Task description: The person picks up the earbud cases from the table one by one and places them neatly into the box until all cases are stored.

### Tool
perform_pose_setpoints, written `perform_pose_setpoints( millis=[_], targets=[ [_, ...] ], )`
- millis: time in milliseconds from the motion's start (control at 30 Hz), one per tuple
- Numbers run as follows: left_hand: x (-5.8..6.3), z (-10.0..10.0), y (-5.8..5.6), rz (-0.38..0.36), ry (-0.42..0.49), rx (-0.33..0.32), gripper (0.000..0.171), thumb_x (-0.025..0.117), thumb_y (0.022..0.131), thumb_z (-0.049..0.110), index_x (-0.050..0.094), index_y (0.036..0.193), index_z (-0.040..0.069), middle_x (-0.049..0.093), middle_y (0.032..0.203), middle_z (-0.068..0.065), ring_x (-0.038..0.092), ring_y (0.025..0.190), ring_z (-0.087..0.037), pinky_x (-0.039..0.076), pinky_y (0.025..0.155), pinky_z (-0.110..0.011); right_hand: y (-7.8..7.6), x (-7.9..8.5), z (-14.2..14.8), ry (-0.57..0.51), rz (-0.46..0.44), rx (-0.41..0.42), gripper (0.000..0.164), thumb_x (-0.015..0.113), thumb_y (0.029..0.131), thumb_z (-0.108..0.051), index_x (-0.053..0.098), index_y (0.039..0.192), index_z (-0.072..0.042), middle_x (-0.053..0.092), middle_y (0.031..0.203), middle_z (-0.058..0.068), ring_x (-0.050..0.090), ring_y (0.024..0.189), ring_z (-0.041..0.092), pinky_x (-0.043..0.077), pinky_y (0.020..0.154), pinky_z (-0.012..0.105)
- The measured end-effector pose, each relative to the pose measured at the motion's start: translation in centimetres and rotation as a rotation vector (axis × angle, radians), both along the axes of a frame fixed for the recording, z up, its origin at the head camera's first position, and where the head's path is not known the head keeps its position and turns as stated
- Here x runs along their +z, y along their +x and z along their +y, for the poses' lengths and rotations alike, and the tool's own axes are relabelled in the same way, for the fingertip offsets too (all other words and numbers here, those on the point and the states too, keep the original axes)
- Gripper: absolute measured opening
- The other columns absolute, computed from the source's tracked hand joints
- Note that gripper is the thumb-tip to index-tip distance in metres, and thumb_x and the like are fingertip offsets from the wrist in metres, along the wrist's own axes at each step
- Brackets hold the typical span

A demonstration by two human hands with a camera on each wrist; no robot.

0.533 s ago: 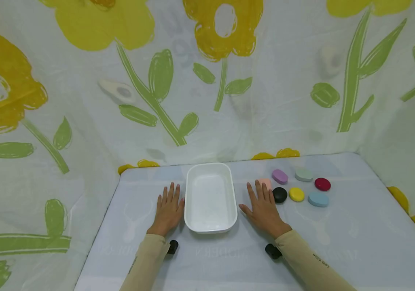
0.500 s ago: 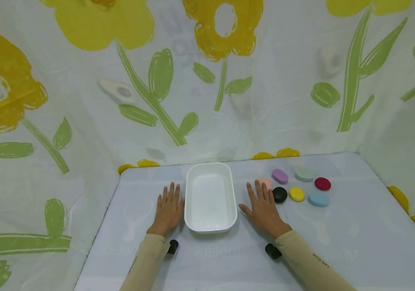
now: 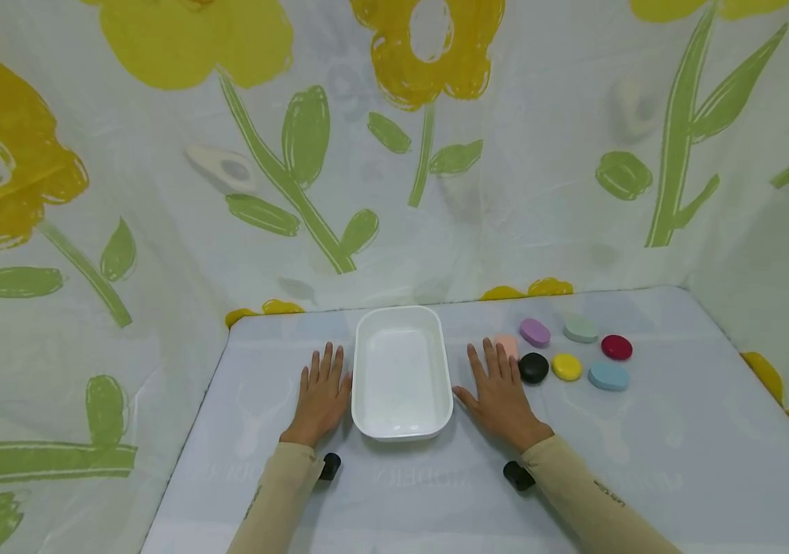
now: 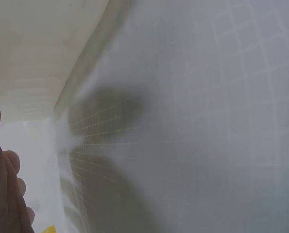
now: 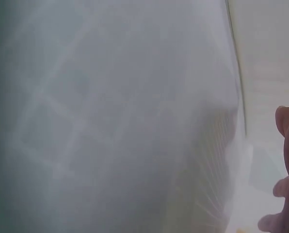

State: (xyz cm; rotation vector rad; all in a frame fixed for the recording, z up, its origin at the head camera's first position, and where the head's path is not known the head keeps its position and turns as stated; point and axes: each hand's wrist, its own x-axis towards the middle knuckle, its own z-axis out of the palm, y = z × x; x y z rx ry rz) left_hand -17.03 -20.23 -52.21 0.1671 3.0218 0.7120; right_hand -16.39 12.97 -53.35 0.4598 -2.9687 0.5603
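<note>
A white rectangular dish (image 3: 403,385) stands on the table in the head view, with bare floor inside. To its left lies my left hand (image 3: 321,396), palm down, fingers straight, thumb close to the dish's side. My right hand (image 3: 501,400) is spread to the right of the dish, holding nothing. Its fingertips partly hide a pink piece (image 3: 508,346); whether they touch it I cannot tell. Beside these fingers sits a smooth black piece (image 3: 534,368). In the left wrist view, part of the left hand (image 4: 6,179) shows at the edge; the right wrist view shows right-hand fingers (image 5: 287,170).
Right of the right hand lie smooth rounded pieces: purple (image 3: 535,332), pale green (image 3: 580,329), yellow (image 3: 566,367), red (image 3: 617,347) and light blue (image 3: 608,376). A flower-printed curtain (image 3: 533,215) rises behind the table. Black devices (image 3: 519,475) sit at both wrists.
The head view has shifted slightly. Both hands, the dish and the coloured pieces stay in the same places relative to each other.
</note>
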Motion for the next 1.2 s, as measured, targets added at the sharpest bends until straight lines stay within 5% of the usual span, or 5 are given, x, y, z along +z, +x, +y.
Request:
perform_pose_setpoints(
  millis=[233,533,733,933,1200],
  targets=[
    [0.1,0.2,-0.3,-0.028,0.051,0.007,0.063,0.03,0.116,0.033,0.017,0.167,-0.001,0.008,0.175,-0.022,0.003,0.161,-0.048,0.005,0.127,-0.067,-0.1,0.3,0.9,0.0,-0.057,-0.053,0.084,0.065,0.105,-0.041,0.026,0.166,0.002,0.015,0.171,0.033,0.012,0.157,0.054,0.012,0.126,0.07],
    [0.6,0.5,-0.4,-0.028,0.422,0.066,0.056,0.036,0.116,0.023,0.026,0.165,-0.003,0.027,0.169,-0.027,0.025,0.153,-0.051,0.018,0.122,-0.073,0.0,0.5,3.1,-0.067,0.004,-0.136,0.08,0.075,0.099,-0.022,0.033,0.161,0.005,0.025,0.164,0.036,0.026,0.15,0.054,0.021,0.124,0.069],
    [1.5,1.3,0.0,-0.064,0.632,0.134,0.052,0.047,0.114,0.021,0.039,0.16,-0.002,0.049,0.152,-0.023,0.054,0.122,-0.036,0.052,0.094,-0.046,0.0,0.4,4.7,-0.095,0.04,-0.223,0.074,0.077,0.094,-0.011,0.04,0.156,0.007,0.036,0.154,0.036,0.039,0.138,0.056,0.035,0.117,0.07],
    [2.3,2.3,-0.1,-0.1,0.754,0.257,0.044,0.054,0.11,0.014,0.053,0.15,-0.003,0.058,0.132,-0.021,0.063,0.097,-0.028,0.052,0.064,-0.026,-0.1,0.4,5.7,-0.132,-0.019,-0.287,0.067,0.072,0.096,-0.006,0.04,0.154,0.009,0.037,0.153,0.035,0.042,0.136,0.055,0.045,0.109,0.069],
    [2.1,2.8,-0.1,-0.172,0.849,0.343,0.041,0.058,0.107,0.007,0.058,0.147,0.0,0.057,0.119,-0.015,0.06,0.08,-0.017,0.054,0.06,-0.026,0.2,0.6,6.1,-0.138,-0.059,-0.299,0.06,0.07,0.099,-0.005,0.043,0.15,0.013,0.039,0.149,0.034,0.041,0.136,0.052,0.049,0.103,0.069]
  ],
)
